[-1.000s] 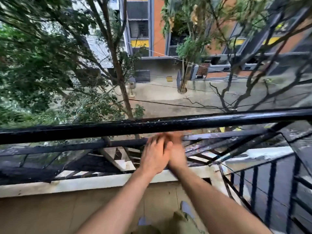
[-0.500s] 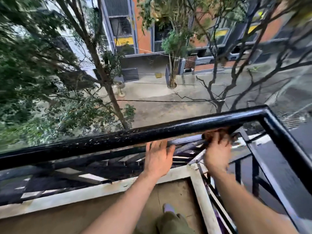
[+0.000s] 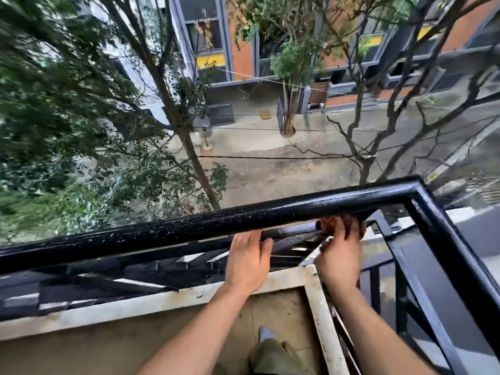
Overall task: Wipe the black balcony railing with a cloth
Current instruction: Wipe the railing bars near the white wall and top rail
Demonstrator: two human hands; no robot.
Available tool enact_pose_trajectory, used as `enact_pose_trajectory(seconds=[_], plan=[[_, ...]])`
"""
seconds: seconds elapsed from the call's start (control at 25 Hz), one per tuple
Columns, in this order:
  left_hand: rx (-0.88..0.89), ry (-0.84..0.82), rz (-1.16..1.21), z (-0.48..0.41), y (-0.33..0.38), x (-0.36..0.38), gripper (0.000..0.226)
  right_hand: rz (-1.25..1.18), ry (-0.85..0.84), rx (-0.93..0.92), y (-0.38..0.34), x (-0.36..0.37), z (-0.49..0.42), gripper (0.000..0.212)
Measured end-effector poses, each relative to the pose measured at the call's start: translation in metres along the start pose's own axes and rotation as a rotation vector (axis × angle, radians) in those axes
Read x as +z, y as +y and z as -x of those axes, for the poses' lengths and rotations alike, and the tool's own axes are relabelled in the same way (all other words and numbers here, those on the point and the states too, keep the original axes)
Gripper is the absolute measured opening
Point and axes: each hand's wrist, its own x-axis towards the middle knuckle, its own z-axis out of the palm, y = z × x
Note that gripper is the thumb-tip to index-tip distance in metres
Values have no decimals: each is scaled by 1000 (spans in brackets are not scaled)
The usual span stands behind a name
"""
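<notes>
The black balcony railing point(image 3: 189, 228) runs across the view and turns at a corner at the right point(image 3: 416, 188). My right hand point(image 3: 339, 255) grips a reddish-brown cloth point(image 3: 328, 224) just under the top rail, close to the corner, against a lower bar. My left hand point(image 3: 247, 262) reaches under the top rail to the left of it, its fingers straight and touching the lower bar; its fingertips are partly hidden by the rail.
A pale concrete ledge point(image 3: 135, 307) runs below the railing and bends at the corner. The side railing point(image 3: 446, 266) drops away at the right. Trees point(image 3: 67, 131), a street and buildings lie far below. My shoe point(image 3: 266, 334) stands on the balcony floor.
My hands, together a second ago, have separated. The right hand has slid with the cloth along the lower bar to the corner. The view has swung right, bringing the corner in.
</notes>
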Motion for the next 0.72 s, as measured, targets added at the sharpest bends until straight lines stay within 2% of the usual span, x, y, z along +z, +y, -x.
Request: enact_pose_trajectory(seconds=[0.04, 0.16, 0.2, 0.24, 0.32, 0.36, 0.44, 0.48, 0.52, 0.6, 0.72], plan=[[-13, 18, 23, 0, 3, -2, 46, -28, -49, -51, -32, 8, 14, 71], [-110, 157, 4, 5, -9, -36, 49, -141, -338, -406, -130, 26, 64, 44], [-114, 206, -19, 11, -19, -55, 49, -185, -356, -476, -150, 26, 75, 41], [-61, 259, -29, 20, -27, -73, 46, -236, -298, -520, -164, 21, 82, 36], [159, 371, 34, 38, -38, -110, 33, -442, -153, -541, -174, -2, 94, 32], [249, 444, 86, 44, -37, -125, 29, -568, -107, -451, -163, -15, 92, 39], [269, 593, 89, 45, -54, -162, 25, -593, -134, -328, -162, -41, 90, 42], [208, 629, 34, 43, -69, -180, 25, -389, -36, -387, -162, -46, 88, 39], [123, 629, -45, 41, -89, -197, 26, -188, 82, -373, -168, -43, 83, 43], [-28, 543, -150, 46, -136, -228, 35, 44, 129, -430, -216, -23, 87, 59], [-59, 447, -150, 68, -203, -262, 53, 19, 116, -710, -349, 16, 152, 58]])
